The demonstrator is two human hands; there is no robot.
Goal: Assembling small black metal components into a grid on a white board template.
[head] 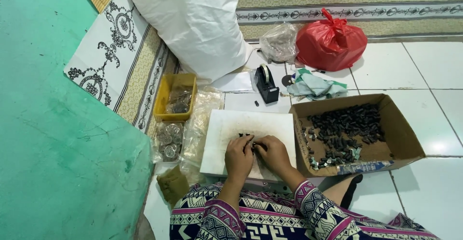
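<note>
Fingers point(251, 145) of both hands closed together on small black parts point(245, 136), over a white board point(222, 124) on the floor. Left hand point(238, 155) touching right hand point(271, 154). Right: cardboard box point(400, 139) of black pieces. Left: yellow tray point(164, 95). Behind: red bag point(330, 42), white sack point(193, 23).

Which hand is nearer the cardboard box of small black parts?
Right. The right hand rests on the white board just beside the cardboard box; the left hand lies on its far side.
</note>
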